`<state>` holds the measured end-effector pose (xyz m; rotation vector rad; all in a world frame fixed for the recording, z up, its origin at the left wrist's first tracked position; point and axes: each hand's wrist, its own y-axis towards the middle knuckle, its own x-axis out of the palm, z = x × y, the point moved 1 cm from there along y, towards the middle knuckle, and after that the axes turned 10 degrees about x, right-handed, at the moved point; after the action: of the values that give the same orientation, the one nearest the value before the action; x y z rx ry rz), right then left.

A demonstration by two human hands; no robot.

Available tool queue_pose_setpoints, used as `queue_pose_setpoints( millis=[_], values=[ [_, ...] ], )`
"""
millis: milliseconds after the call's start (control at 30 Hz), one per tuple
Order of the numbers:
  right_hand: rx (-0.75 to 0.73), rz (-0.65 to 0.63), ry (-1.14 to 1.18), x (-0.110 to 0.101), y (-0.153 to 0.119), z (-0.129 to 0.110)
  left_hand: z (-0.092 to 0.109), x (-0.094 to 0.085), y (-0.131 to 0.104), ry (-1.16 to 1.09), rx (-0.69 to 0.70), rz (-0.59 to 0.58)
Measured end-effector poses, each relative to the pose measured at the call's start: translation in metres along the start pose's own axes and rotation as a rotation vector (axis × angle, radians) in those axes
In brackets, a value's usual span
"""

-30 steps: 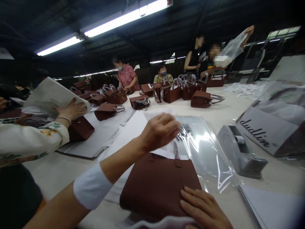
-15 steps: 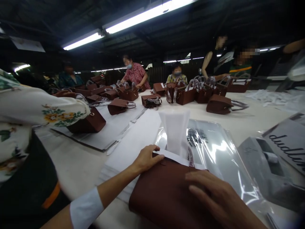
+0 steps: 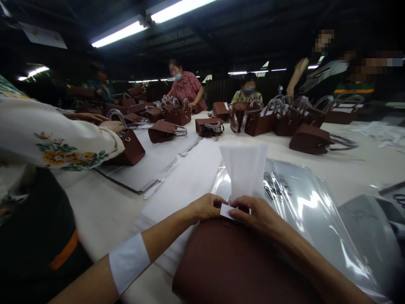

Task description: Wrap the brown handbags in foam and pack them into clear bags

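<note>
A dark brown handbag (image 3: 240,266) lies tilted right in front of me, its top edge facing away. My left hand (image 3: 207,209) is closed at that top edge, with fingertips hidden behind it. Beside it, my right hand (image 3: 257,213) pinches a white paper strip (image 3: 226,211) at the bag's opening. The strip's far part is hidden by my fingers. Behind my hands, a translucent white sheet (image 3: 243,169), curved like a sleeve, stands up from the bag.
White sheets (image 3: 190,175) are stacked to the left, with shiny plastic bags (image 3: 303,202) at right. A grey dispenser (image 3: 370,219) stands farther right. A co-worker's floral sleeve (image 3: 72,143) reaches over another brown bag (image 3: 134,147). Several brown handbags (image 3: 259,122) and other people line the table's far side.
My right hand has moved left and up from the bag's face to its top edge and now pinches the white strip. My left hand stays at the edge. The view has shifted slightly.
</note>
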<state>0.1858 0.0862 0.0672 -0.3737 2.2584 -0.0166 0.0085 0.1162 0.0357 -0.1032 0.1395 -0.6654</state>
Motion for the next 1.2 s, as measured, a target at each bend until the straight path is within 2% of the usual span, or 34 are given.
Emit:
queue_pose_setpoints(
  millis=[133,267,500,733,933,1200],
  values=[
    [-0.001,0.027,-0.03,0.004,0.004,0.001,0.002,-0.002,0.003,-0.066,-0.029,-0.027],
    [0.048,0.083,-0.054,0.003,0.008,0.017,0.005,-0.002,0.004,-0.096,-0.041,-0.001],
    [0.128,0.065,-0.1,0.006,0.012,0.04,-0.006,0.001,0.005,-0.145,-0.031,0.061],
    [0.207,0.067,-0.012,0.007,0.018,0.032,-0.004,0.0,0.003,-0.173,0.004,0.071],
    [0.269,0.035,0.041,0.004,0.02,0.025,-0.011,0.0,0.003,-0.204,0.0,0.062],
    [0.289,0.023,0.035,0.017,0.02,0.023,-0.007,0.001,0.004,-0.202,0.001,0.088]
  ],
)
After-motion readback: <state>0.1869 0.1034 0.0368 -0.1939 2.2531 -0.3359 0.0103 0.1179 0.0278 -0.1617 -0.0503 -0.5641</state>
